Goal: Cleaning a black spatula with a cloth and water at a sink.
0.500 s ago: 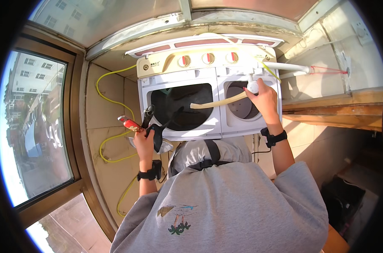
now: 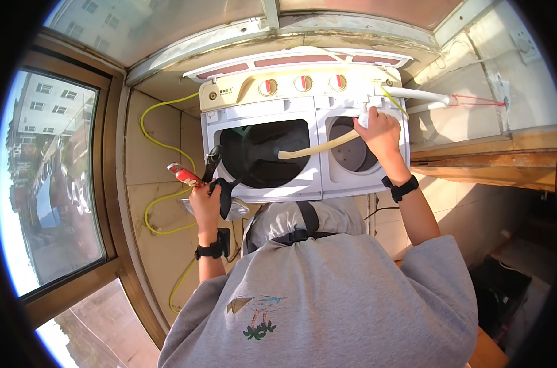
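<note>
My left hand (image 2: pixel 205 201) is closed round a bundle of long-handled utensils beside the left front of a twin-tub washing machine (image 2: pixel 318 153). In the bundle are a red-handled utensil (image 2: pixel 185 175), a black handle (image 2: pixel 212 161) and a black utensil (image 2: pixel 227 195). A shiny metal part (image 2: pixel 235 210) shows below them; their exact kinds are hard to tell. My right hand (image 2: pixel 381 130) grips a white tap (image 2: pixel 363 116) above the machine's right tub (image 2: pixel 347 148). From the tap a cream hose (image 2: pixel 321 149) runs left, its free end over the dark left tub (image 2: pixel 247 165).
Three red-and-white knobs (image 2: pixel 302 84) sit on the machine's cream panel. A white pipe (image 2: pixel 419 95) tied with red string comes from the right wall. Yellow tubing (image 2: pixel 148 132) winds down the left side. A brown-framed window (image 2: pixel 109 184) stands left, a wooden ledge (image 2: pixel 493 167) right.
My right hand has turned on the tap, its fingers now covering the round white end that showed before. The utensils in my left hand have shifted slightly left.
</note>
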`<state>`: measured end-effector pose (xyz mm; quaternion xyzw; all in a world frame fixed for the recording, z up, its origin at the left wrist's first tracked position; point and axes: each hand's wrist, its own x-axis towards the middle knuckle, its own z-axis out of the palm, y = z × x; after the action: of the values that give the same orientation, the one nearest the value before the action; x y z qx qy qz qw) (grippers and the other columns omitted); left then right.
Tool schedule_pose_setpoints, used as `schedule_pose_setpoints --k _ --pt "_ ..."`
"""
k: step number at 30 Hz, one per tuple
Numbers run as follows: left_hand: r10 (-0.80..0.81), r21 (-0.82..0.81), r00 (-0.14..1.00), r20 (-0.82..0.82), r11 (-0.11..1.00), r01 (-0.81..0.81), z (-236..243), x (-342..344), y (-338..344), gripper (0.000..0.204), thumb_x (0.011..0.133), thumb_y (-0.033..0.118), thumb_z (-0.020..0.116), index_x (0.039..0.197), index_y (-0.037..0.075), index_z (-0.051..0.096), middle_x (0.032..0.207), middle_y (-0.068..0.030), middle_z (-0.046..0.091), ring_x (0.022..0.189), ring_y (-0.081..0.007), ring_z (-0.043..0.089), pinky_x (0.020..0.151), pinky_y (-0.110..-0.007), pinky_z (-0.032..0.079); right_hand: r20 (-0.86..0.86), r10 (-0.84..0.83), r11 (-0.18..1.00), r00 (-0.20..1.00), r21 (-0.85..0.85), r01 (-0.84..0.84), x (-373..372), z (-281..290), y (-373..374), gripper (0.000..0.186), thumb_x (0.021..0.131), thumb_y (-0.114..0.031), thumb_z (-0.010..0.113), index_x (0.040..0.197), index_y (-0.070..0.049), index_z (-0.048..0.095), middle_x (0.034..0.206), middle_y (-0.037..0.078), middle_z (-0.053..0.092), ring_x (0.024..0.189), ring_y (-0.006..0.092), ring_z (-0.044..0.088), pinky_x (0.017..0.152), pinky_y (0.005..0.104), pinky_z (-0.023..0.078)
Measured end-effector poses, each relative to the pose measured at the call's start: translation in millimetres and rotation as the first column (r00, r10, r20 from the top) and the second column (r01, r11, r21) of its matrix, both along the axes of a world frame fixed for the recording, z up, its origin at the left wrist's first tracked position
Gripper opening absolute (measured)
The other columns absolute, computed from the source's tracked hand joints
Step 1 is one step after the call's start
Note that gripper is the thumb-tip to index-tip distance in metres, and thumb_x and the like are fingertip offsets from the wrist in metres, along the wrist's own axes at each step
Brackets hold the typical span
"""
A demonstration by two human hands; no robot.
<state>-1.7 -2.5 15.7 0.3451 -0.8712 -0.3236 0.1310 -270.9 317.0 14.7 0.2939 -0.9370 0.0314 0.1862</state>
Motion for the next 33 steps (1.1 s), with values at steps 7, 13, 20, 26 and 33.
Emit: schedule_pose_setpoints --k 7,13,20,26,33 --pt "-0.005 0.023 1.0 0.017 1.0 0.005 -0.7 0.7 -2.7 0.022 0.07 0.013 0.064 0.087 -0.002 0.064 0.051 -0.0133 0.046 0.046 -0.0142 0.045 0.048 -0.029 0.036 -0.009 -0.119 0.993 0.993 -0.017 0.119 7.1 -5.2 -3.2 0.04 0.073 -0.04 0.064 0.067 -0.003 0.049 0.046 0.008 0.05 0.043 0.0253 0.053 0.042 0.0341 0.042" --pt "0.04 0.03 0.999 0.024 0.999 -0.04 14.8 1.5 -1.2 0.024 0.068 0.012 0.065 0.065 -0.009 0.054 0.048 -0.0156 0.043 0.042 -0.023 0.041 0.046 -0.032 0.034 0.202 -0.239 0.969 0.95 -0.014 0.247 11.0 10.7 -10.3 0.045 0.073 -0.042 0.064 0.072 0.0 0.048 0.052 0.013 0.055 0.05 0.0295 0.057 0.046 0.0369 0.045" --pt "-0.036 0.039 0.999 0.028 0.999 0.035 53.6 2.5 -3.2 0.024 0.069 0.009 0.066 0.063 -0.009 0.05 0.047 -0.0141 0.04 0.042 -0.0214 0.038 0.045 -0.032 0.031 0.481 -0.4 0.916 0.78 0.172 0.363 44.0 53.2 -30.0 0.067 0.075 -0.033 0.064 0.117 0.012 0.039 0.07 0.017 0.062 0.065 0.0294 0.063 0.058 0.0364 0.05" --pt "-0.12 -0.002 0.993 -0.002 0.993 0.12 90.0 3.0 -1.2 0.023 0.069 0.007 0.067 0.063 -0.008 0.052 0.049 -0.0136 0.043 0.044 -0.0223 0.04 0.045 -0.031 0.033 0.618 0.379 0.925 0.688 -0.26 -0.276 95.4 65.2 -96.1 0.031 0.076 -0.027 0.062 0.089 0.001 0.056 0.062 0.017 0.057 0.063 0.0332 0.057 0.058 0.04 0.045" --pt "-0.31 -0.064 0.941 -0.132 0.95 0.304 117.9 -20.9 9.4 0.008 0.068 0.001 0.065 0.07 -0.005 0.06 0.068 -0.0107 0.057 0.052 -0.0209 0.051 0.05 -0.027 0.039 0.371 0.837 0.541 0.402 -0.668 -0.511 123.1 39.9 -187.6 0.04 0.081 -0.033 0.058 0.098 0.003 0.054 0.087 0.019 0.058 0.083 0.0347 0.056 0.073 0.0381 0.044"
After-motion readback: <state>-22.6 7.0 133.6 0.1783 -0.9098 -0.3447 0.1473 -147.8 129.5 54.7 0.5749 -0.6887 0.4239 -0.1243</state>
